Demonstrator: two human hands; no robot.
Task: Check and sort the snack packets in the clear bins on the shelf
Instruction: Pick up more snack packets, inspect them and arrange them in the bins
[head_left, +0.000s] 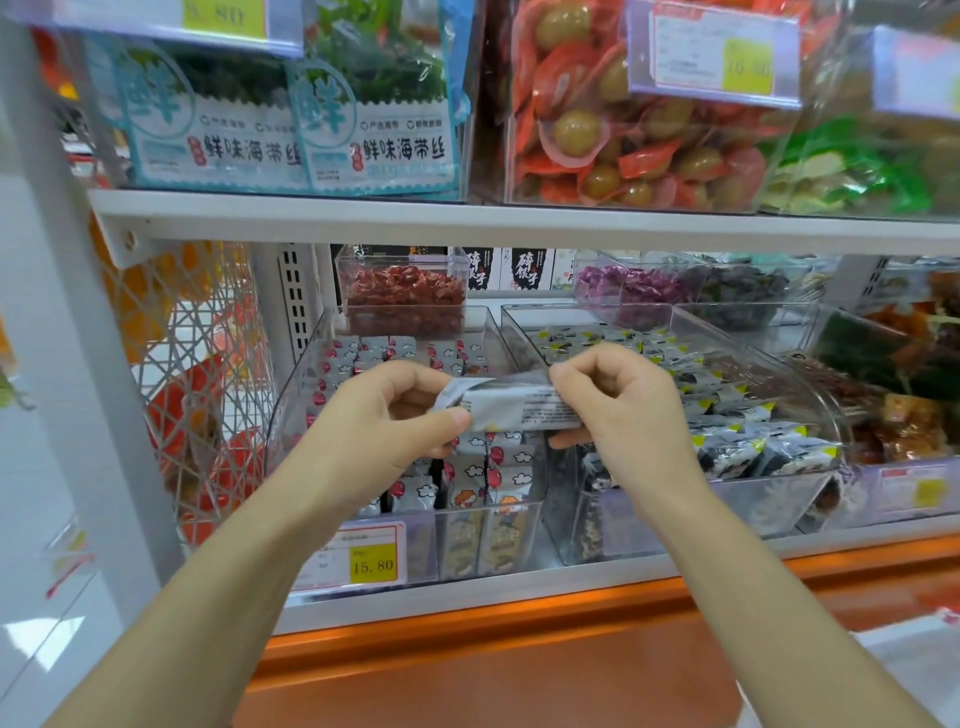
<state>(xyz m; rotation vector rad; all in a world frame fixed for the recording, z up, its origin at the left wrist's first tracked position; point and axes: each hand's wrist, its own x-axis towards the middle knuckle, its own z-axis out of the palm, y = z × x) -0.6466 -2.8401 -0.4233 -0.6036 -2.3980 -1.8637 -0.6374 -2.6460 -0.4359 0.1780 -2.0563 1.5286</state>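
Note:
A silver-grey snack packet (511, 402) with small print is held up in front of the lower shelf, between both hands. My left hand (387, 415) pinches its crimped left end. My right hand (618, 402) grips its right end, fingers curled over the top. Behind and below stands a clear bin (296, 410) of grey packets with red balloon and cloud prints (493, 467). To its right a second clear bin (810, 395) holds black, white and yellow packets (737, 441).
A yellow price tag reading 15.80 (371, 564) hangs on the left bin's front. A small clear box of red snacks (405, 296) stands behind. The upper shelf (519, 223) carries seaweed packs (374, 130) and a bin of egg packets (623, 130). An orange ledge (519, 649) runs below.

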